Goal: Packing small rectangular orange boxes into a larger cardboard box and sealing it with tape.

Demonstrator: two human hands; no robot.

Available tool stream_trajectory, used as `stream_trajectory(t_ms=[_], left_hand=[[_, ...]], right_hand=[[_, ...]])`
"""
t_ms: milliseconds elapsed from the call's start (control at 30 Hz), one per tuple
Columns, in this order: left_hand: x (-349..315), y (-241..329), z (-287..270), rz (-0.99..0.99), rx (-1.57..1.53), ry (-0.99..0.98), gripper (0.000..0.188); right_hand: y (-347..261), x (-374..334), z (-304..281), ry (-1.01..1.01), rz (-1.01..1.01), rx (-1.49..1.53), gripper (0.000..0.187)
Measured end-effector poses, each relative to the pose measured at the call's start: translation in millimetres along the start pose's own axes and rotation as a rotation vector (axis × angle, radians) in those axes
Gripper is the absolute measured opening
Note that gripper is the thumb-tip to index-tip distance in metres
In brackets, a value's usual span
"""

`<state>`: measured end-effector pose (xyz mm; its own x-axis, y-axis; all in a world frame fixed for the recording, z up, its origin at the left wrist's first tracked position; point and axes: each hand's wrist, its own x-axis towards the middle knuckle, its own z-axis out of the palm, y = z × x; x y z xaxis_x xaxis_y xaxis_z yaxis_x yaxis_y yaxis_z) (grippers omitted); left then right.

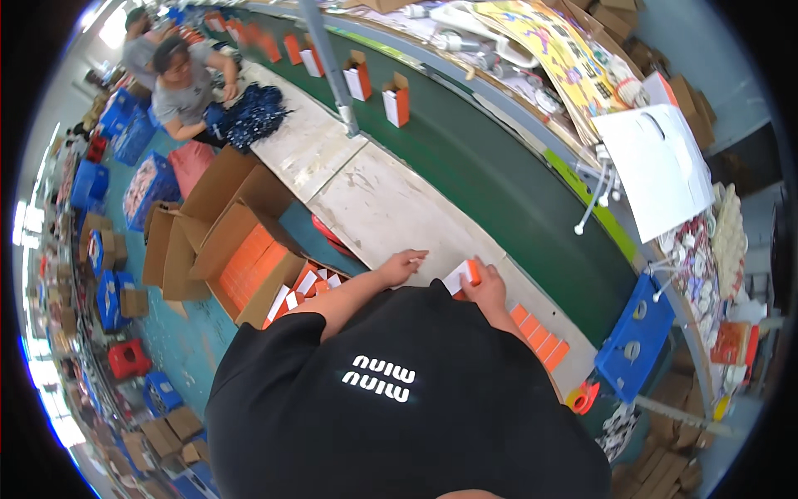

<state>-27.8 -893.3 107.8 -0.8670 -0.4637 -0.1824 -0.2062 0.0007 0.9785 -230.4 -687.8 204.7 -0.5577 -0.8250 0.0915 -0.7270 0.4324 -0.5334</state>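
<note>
My right hand (486,287) grips a small orange-and-white box (458,275) just above the pale worktop (391,212), close to my body. To its left my left hand (402,267) is held over the worktop, fingers loosely stretched out and apart from the box. Several orange boxes (539,334) lie in a row on the worktop beyond my right forearm. Beside my left arm stands an open brown carton (287,279), packed with orange boxes (249,264) and, nearer me, looser orange-and-white ones (306,285).
Along the worktop's far side runs a green conveyor belt (499,200) carrying upright boxes (396,101) with open flaps. A blue tray (636,337) and an orange-red tape dispenser (583,397) are at the right. At the far left, a co-worker (184,87) handles a dark blue shiny bundle (253,116).
</note>
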Motion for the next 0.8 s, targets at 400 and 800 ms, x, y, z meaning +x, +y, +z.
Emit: stream_trajectory(t_ms=[400,800], left_hand=[[94,10,-127,-0.034,0.149,0.096,0.026],[373,157,-239,-0.130,0.793,0.711,0.091]], right_hand=[[67,-22,-16,-0.348,0.901,-0.423,0.098],[49,-196,41,-0.083,0.816,-0.041,0.089]])
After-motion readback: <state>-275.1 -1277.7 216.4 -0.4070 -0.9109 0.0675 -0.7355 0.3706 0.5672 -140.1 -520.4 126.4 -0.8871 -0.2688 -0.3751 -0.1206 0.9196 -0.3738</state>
